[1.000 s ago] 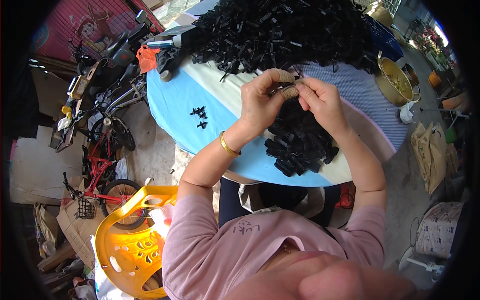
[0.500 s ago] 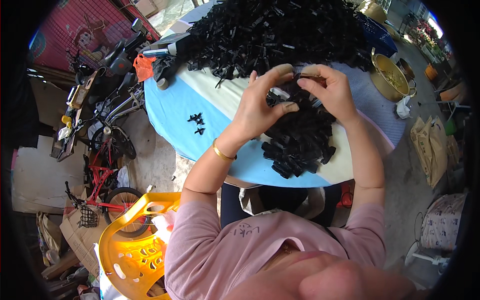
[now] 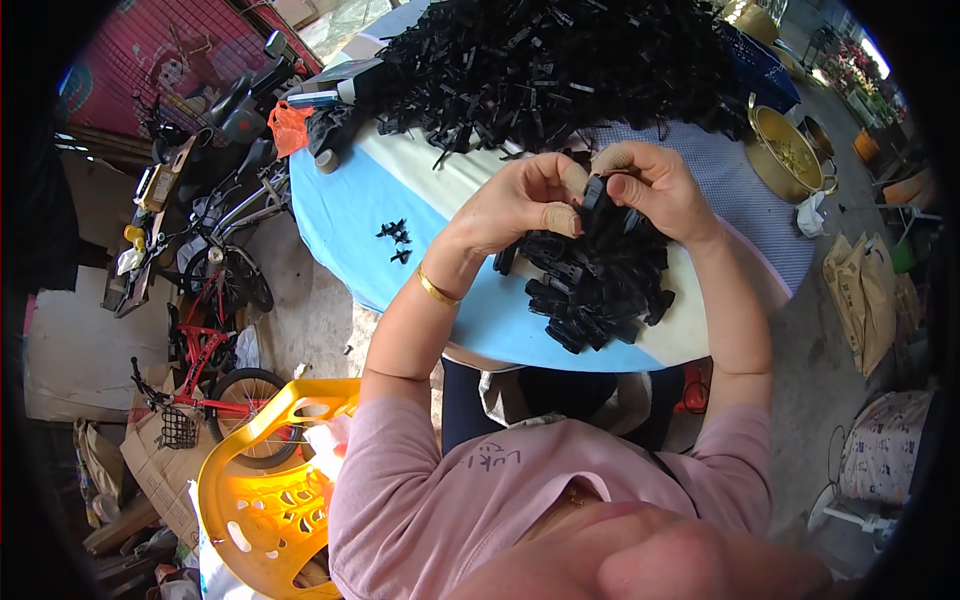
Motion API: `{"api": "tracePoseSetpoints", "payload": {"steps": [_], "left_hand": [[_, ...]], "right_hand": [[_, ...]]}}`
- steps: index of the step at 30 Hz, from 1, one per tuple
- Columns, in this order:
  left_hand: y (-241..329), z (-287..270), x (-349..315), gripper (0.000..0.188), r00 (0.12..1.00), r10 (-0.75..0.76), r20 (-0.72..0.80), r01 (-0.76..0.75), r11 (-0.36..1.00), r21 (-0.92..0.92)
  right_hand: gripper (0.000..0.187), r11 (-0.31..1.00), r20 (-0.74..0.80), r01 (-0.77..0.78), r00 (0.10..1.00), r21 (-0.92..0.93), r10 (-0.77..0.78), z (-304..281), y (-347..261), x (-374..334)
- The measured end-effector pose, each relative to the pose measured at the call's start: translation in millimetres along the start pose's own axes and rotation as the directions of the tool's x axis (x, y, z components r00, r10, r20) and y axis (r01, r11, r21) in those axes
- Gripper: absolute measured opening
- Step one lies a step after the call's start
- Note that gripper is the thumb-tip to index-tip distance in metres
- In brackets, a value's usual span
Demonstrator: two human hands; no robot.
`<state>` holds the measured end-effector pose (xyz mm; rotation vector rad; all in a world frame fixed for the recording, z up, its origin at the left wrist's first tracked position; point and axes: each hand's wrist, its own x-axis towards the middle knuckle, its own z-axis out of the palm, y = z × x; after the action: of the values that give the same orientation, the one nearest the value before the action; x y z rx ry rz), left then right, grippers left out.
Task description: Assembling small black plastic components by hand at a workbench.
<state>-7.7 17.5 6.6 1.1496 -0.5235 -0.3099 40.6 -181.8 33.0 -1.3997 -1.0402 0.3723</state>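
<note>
My right hand pinches a small black plastic piece between thumb and index finger, both bent. From the other side my left hand meets the same piece with curled fingers and its thumb; its exact grip is partly hidden. Tan finger wraps cover several fingertips, and a gold bangle circles my left wrist. Just below both hands lies a small heap of black pieces near the table's front edge. Beyond the hands rises a large pile of similar black pieces.
The round table has a striped cloth; several tiny black bits lie on its left. A grey roll and an orange bag sit at the left edge. A gold pot stands right, a yellow chair lower left.
My hands have drawn slightly nearer to me and tilted. A dark piece now shows plainly between the fingertips, and the left thumb has dropped a little.
</note>
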Motion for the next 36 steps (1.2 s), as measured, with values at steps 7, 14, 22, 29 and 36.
{"api": "tracePoseSetpoints", "payload": {"steps": [7,14,22,29,36], "left_hand": [[-3,8,1,0.02,0.994,-0.037,-0.1,0.031,0.997,-0.067],[-8,14,4,0.018,0.904,0.259,-0.339,-0.199,0.959,0.201],[-14,23,2,0.029,0.86,0.337,-0.383,-0.16,0.891,0.424],[-19,21,0,0.02,0.744,0.636,-0.205,-0.228,0.531,0.816],[-7,25,7,0.027,0.807,0.454,-0.378,-0.155,0.78,0.606]], "right_hand": [[0.018,0.975,0.047,0.133,0.991,-0.18,-0.126,4,3,2],[0.011,0.967,-0.247,-0.039,0.969,-0.253,-0.026,15,1,-3],[0.011,0.925,-0.279,-0.095,0.96,-0.369,-0.013,24,-1,-2],[0.01,0.923,-0.286,-0.183,0.955,-0.339,0.084,28,-6,-1],[0.012,0.887,-0.288,-0.146,0.957,-0.437,0.016,-20,5,4]]}}
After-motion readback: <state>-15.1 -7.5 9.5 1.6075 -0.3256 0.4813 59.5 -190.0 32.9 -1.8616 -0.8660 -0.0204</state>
